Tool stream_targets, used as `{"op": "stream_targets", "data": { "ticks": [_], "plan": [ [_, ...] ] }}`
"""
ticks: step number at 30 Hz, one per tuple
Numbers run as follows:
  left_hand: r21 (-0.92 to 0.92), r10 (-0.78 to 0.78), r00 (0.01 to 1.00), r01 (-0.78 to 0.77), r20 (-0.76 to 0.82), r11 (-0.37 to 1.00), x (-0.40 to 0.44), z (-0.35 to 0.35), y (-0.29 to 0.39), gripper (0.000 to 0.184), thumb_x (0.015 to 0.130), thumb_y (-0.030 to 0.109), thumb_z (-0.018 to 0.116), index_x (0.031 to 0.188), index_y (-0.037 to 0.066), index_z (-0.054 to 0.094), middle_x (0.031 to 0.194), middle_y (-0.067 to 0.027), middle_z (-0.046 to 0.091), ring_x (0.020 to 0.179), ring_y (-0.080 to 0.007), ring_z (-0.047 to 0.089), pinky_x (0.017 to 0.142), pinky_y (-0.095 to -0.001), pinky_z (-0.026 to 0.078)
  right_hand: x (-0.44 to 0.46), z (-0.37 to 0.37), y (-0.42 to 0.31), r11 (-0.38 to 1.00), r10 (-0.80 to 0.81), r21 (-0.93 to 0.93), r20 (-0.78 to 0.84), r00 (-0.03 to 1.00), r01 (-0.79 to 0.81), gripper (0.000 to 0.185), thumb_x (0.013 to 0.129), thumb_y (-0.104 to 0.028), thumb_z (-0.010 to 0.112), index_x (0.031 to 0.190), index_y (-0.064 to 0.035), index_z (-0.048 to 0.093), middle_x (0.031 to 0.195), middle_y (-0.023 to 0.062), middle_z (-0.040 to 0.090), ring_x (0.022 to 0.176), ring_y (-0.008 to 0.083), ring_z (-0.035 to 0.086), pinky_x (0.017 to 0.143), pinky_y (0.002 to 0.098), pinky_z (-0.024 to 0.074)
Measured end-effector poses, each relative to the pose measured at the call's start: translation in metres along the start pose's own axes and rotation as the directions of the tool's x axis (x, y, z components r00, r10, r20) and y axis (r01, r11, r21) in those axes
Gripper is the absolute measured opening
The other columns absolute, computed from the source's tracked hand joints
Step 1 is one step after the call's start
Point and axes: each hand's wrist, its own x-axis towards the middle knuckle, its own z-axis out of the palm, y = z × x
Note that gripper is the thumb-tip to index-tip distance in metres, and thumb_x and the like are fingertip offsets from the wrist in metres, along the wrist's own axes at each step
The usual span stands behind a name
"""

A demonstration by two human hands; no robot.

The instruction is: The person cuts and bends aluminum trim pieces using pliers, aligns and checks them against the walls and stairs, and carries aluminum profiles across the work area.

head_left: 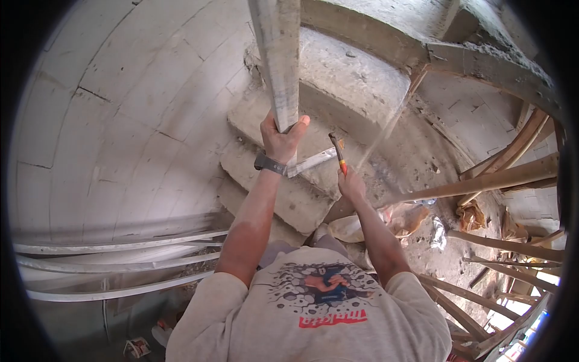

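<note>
My left hand (pixel 281 143), with a dark watch on its wrist, is wrapped round the lower part of a long grey straight-edged bar (pixel 278 60). The bar rises away from me past the top of the view. In my right hand (pixel 351 184) is a hammer (pixel 339 154) with a red and yellow handle, its dark head pointing up and away. Below and between the hands, a short pale strip (pixel 313 161) lies across a rough concrete step (pixel 283 184). Whether the bar's lower end touches the step is hidden by my left hand.
A block wall (pixel 132 120) stands on the left, with several long pale strips (pixel 120 265) along its lower side. More concrete stairs (pixel 356 66) rise ahead. At the right are wooden poles (pixel 494 178) and crumpled sacks (pixel 404 218) on the dusty floor.
</note>
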Motion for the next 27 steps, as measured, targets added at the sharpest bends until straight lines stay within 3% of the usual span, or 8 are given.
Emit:
{"op": "stream_targets", "data": {
  "ticks": [5,8,11,14,19,27],
  "plan": [
    [-0.007,0.004,0.996,-0.005,-0.087,1.0,-0.002,-0.016,0.004,0.022,0.077,0.013,0.079,0.084,0.002,0.061,0.074,-0.0013,0.064,0.064,-0.0073,0.058,0.056,-0.0271,0.047,0.005,0.01,0.008,0.999,-0.032,-0.032,0.039,0.999,0.033,0.047,0.096,-0.042,0.047,0.117,-0.0016,0.059,0.103,0.028,0.067,0.1,0.0451,0.064,0.088,0.0547,0.0491],
    [0.078,0.082,0.986,-0.071,-0.143,0.994,-0.007,-0.024,-0.002,0.016,0.082,0.007,0.073,0.078,0.006,0.057,0.065,0.0011,0.058,0.054,-0.0071,0.052,0.05,-0.0249,0.04,0.002,0.024,0.014,0.999,-0.008,-0.034,0.098,0.995,0.012,0.048,0.095,-0.042,0.047,0.114,-0.0013,0.061,0.107,0.0297,0.065,0.104,0.045,0.063,0.09,0.055,0.0477],
    [0.081,0.086,0.97,-0.07,-0.227,0.994,-0.012,-0.031,-0.016,0.016,0.083,0.006,0.072,0.077,0.006,0.057,0.064,0.0006,0.057,0.054,-0.0077,0.051,0.051,-0.0257,0.039,0.007,0.032,0.017,0.996,0.046,-0.083,0.18,0.983,-0.031,0.05,0.093,-0.043,0.048,0.116,-0.001,0.062,0.113,0.0296,0.064,0.108,0.0435,0.062,0.093,0.0541,0.047],
    [-0.018,0.081,0.951,-0.09,-0.3,0.996,-0.013,-0.032,-0.011,0.017,0.084,0.006,0.07,0.075,0.006,0.055,0.064,0.0003,0.057,0.055,-0.0084,0.051,0.052,-0.0264,0.04,0.003,0.039,0.02,0.991,0.085,-0.124,0.232,0.969,-0.057,0.053,0.091,-0.044,0.048,0.118,-0.0009,0.062,0.116,0.0294,0.063,0.11,0.0432,0.061,0.094,0.0533,0.0465],
    [0.075,0.085,0.941,-0.064,-0.328,0.995,-0.01,-0.04,-0.019,0.017,0.083,0.007,0.071,0.075,0.005,0.056,0.067,0.0,0.058,0.055,-0.0093,0.051,0.053,-0.0274,0.041,0.009,0.053,0.032,0.995,0.084,-0.071,0.249,0.965,-0.068,0.053,0.092,-0.045,0.047,0.118,-0.0011,0.061,0.115,0.0294,0.064,0.111,0.0441,0.061,0.095,0.0526,0.0459],
    [0.004,0.071,0.93,-0.075,-0.361,0.997,-0.011,-0.033,-0.022,0.016,0.082,0.007,0.071,0.078,0.005,0.057,0.07,-0.0008,0.059,0.057,-0.0106,0.055,0.053,-0.0291,0.045,0.022,0.02,-0.007,0.994,-0.104,0.01,-0.031,0.994,0.105,0.047,0.097,-0.042,0.045,0.116,-0.0009,0.057,0.098,0.0301,0.066,0.096,0.0483,0.063,0.084,0.0568,0.0482]
  ]
}}
